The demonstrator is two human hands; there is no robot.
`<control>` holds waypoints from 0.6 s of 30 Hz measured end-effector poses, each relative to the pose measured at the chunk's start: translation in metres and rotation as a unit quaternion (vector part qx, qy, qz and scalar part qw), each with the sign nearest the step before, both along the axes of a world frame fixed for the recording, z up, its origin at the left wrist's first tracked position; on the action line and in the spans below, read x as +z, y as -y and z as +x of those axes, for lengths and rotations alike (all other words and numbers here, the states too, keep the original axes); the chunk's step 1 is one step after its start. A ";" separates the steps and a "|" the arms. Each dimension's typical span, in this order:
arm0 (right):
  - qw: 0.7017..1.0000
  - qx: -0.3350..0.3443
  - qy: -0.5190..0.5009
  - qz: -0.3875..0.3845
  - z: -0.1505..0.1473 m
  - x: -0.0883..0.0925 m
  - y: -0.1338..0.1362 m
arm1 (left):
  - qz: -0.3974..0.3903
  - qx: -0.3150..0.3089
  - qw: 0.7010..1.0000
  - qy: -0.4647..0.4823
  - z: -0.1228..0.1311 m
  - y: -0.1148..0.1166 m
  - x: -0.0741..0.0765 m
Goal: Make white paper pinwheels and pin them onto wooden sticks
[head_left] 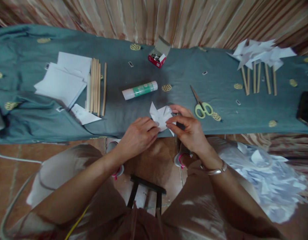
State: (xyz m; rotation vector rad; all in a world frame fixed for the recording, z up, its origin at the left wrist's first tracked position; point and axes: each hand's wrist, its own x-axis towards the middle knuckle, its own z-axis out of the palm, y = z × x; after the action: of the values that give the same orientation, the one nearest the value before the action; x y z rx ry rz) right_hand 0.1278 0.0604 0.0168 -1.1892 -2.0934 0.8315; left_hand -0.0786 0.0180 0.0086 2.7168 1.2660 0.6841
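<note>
A white paper pinwheel (163, 120) with cut, folded corners is held over the front edge of the cloth-covered table (119, 128). My left hand (142, 135) is closed on its left side, fingers curled at the paper's edge. On the right, my right hand (187, 126) pinches the paper between thumb and fingers. Just beyond my hands lies a glue stick (140, 90) with a green label. Scissors (202, 108) with pale green handles rest to the right of my right hand. What my fingertips cover on the paper is hidden.
White paper squares (64, 83) lie at the left beside several wooden sticks (95, 88). An open red box (157, 56) holds small metal pieces. Pinwheels on sticks (262, 60) lie far right. A dark phone-like object (306, 108) sits at the right edge. A plastic bag of paper (268, 180) stands below.
</note>
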 end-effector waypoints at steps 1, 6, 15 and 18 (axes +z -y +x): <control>1.000 0.001 0.004 0.002 -0.002 -0.001 -0.001 | 0.001 0.003 1.000 0.003 0.000 0.000 -0.001; 1.000 0.004 0.009 0.004 -0.009 -0.005 -0.005 | 0.004 0.002 1.000 0.014 0.004 0.003 -0.002; 1.000 0.006 0.022 0.008 -0.011 -0.012 -0.007 | -0.050 -0.012 0.995 0.087 0.009 0.002 -0.009; 1.000 -0.006 0.023 0.014 -0.009 -0.013 -0.007 | -0.064 -0.012 0.993 0.101 0.009 0.001 -0.011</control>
State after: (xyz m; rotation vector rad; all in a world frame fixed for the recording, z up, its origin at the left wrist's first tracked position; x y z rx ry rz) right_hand 0.1185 0.0670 0.0038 -1.2149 -2.1257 0.7746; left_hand -0.0696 0.0168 -0.0026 2.4838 1.1841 0.8207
